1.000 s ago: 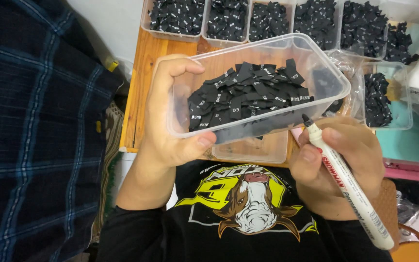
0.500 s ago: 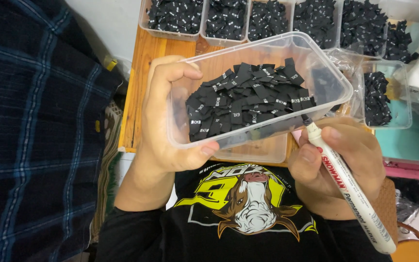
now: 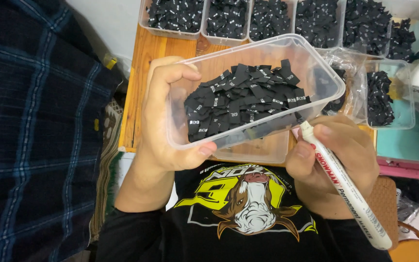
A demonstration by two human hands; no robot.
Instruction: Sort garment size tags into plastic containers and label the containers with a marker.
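My left hand grips the near end of a clear plastic tub, held tilted above the wooden table. Inside it lie several small black fabric labels with white marks. My right hand holds a white marker pen, its dark tip touching the tub's near side wall close to the right corner. The pen's body slants down to the right over my lap.
A row of clear tubs full of black labels lines the far edge of the wooden table. Another tub of labels stands at the right. A dark plaid cloth fills the left side. My black printed shirt is below.
The tub and both hands have shifted slightly; the pen tip has slid down along the tub's near wall toward its right corner.
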